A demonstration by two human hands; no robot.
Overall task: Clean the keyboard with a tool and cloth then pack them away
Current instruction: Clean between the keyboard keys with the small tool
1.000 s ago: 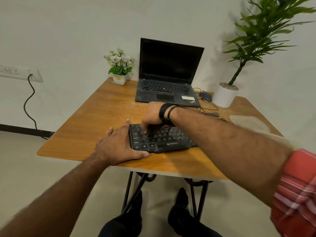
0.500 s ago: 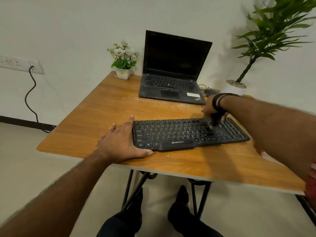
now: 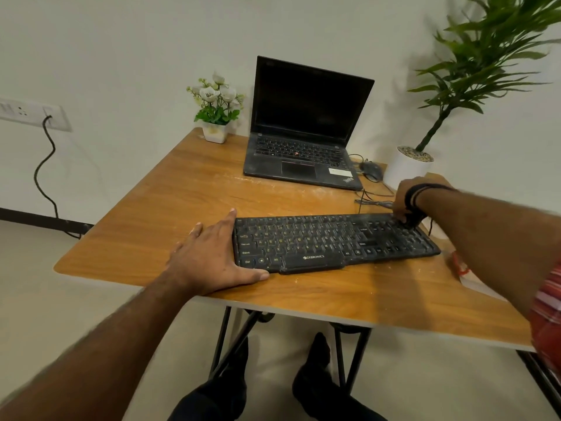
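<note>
The Zebronics keyboard point(image 3: 334, 243) lies mid-frame on the worktop point(image 3: 182, 202). The left hand point(image 3: 212, 256), flat-fingered, braces its end; the right hand point(image 3: 405, 197) grips a dark brush point(image 3: 413, 220) at the far-right keys. Best to sweep lightly along rows, away from the laptop point(image 3: 306, 141).

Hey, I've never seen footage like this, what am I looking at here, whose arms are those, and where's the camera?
There is no machine here. A person wears one wide-angle camera on the head, so you look down their own arms at a wooden table. The left hand lies flat, its fingers straight, against the left end of a black keyboard. The right hand is at the keyboard's far right corner, its fingers curled round a small dark tool, too blurred to name. Behind stand an open laptop, a mouse, a small flower pot and a tall potted plant. The person's legs show under the table.
</note>
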